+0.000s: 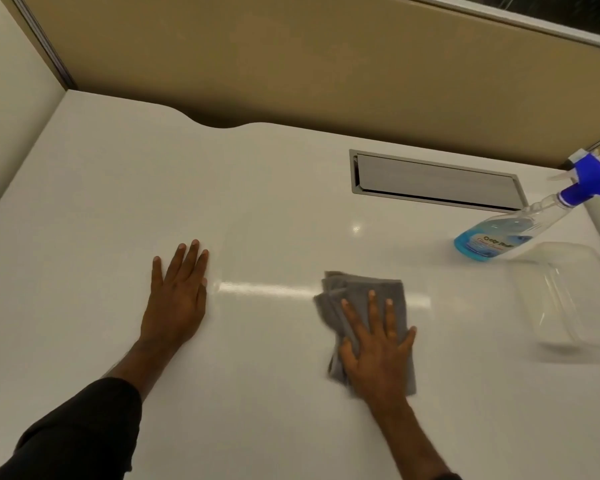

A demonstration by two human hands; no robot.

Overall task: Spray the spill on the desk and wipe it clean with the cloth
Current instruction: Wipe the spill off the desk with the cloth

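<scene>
A folded grey cloth [360, 292] lies flat on the white desk [274, 209]. My right hand [378, 344] presses down on it with fingers spread. My left hand [179, 289] rests flat on the bare desk to the left, fingers together, holding nothing. A clear spray bottle [513, 230] with blue liquid and a blue trigger head stands at the far right, away from both hands. I see no distinct spill on the glossy surface, only light reflections between the hands.
A clear plastic container [575, 299] sits right of the cloth, in front of the bottle. A grey cable hatch [433, 178] is set into the desk behind. Tan partition panels [291, 57] close the back and left sides.
</scene>
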